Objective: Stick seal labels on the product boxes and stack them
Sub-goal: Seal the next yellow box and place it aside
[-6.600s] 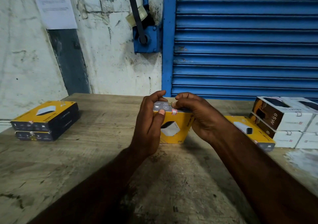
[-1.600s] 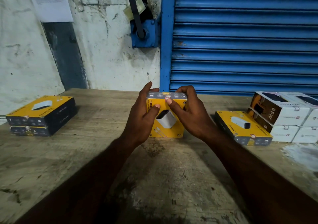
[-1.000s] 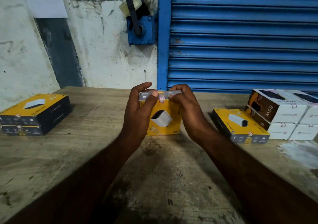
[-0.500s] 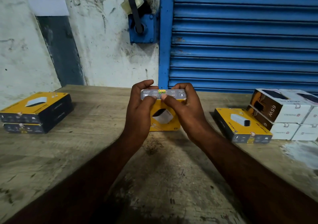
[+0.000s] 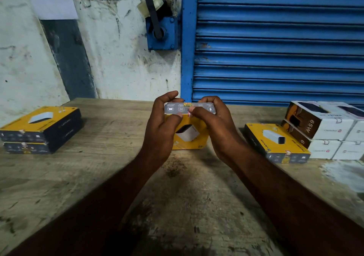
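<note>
Since 1.6 s ago, both thumbs have moved up from the yellow front of the product box (image 5: 189, 139) to its grey top face. The right hand (image 5: 218, 129) now lays its thumb tip across that face, with the red-and-white seal label (image 5: 190, 114) just beneath it. The left hand (image 5: 161, 131) thumb tip sits close beside. A gold-green sticker (image 5: 187, 104) now shows between the index fingertips.

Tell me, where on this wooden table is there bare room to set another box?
The table is bare between the yellow stack on the left and the upright yellow box in the middle, and on its near side. The right end is crowded: a flat yellow box lies beside the white boxes.
</note>
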A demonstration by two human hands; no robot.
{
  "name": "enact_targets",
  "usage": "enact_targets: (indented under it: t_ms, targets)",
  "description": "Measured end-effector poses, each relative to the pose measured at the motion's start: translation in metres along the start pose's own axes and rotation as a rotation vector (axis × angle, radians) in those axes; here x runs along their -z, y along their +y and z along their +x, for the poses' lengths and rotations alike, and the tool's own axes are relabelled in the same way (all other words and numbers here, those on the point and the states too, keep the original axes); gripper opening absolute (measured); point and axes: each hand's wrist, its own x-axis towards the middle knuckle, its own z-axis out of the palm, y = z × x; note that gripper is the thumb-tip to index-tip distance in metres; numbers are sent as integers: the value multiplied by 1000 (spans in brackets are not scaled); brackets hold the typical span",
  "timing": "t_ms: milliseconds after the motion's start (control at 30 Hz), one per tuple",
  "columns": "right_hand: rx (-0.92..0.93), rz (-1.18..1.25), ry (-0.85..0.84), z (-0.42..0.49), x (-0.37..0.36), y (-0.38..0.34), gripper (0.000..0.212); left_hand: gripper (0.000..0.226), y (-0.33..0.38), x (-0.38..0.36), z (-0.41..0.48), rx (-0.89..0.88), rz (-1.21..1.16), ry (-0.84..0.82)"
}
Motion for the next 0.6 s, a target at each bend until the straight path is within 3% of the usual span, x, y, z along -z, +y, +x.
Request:
enact_targets:
  t_ms: [100, 233, 400, 500, 600]
  targets:
    - [-48, 31, 38, 5, 3, -2, 7, 61, 1, 4, 4, -9, 38, -86]
    - [-67, 99, 79, 10, 8, -1, 16, 74, -9, 13, 8, -43, 225, -180]
    - [-98, 213, 17, 16, 13, 6, 3, 75, -20, 23, 14, 2, 320, -143]
    - [-130, 154, 10, 19, 17, 12, 31, 62, -28, 28, 16, 115, 405, -182]
    - [-185, 246, -36, 21, 21, 22, 35, 57, -38, 30, 15, 192, 529, -246]
